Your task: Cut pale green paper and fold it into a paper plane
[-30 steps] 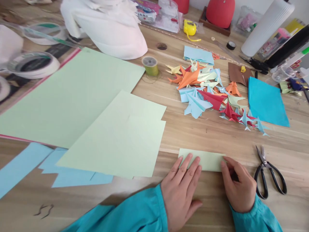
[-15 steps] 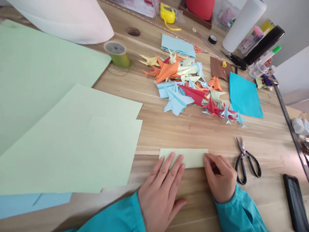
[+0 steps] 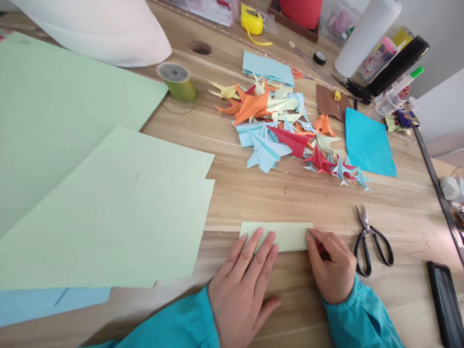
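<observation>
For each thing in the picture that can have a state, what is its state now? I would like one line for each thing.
small green paper: folded flat, pressed on the table
left hand: open, fingers flat on the paper
right hand: fingers curled, pinching the paper's right edge
scissors: lying untouched, blades nearly shut
thread spool: upright, some thread loose around it
origami pieces: folded, heaped in a pile
phone: screen dark

PLACE: paper-craft workspace | SURFACE: wooden counter [image 3: 297, 203] | EVIDENCE: heap of folded paper figures [image 3: 282, 130], large pale green sheets [image 3: 108, 208], blue paper [image 3: 368, 142], black scissors [image 3: 373, 241], thread spool [image 3: 177, 79], yellow tape measure [image 3: 253, 21], tape roll [image 3: 319, 58], pens and markers at far edge [image 3: 398, 82]
</observation>
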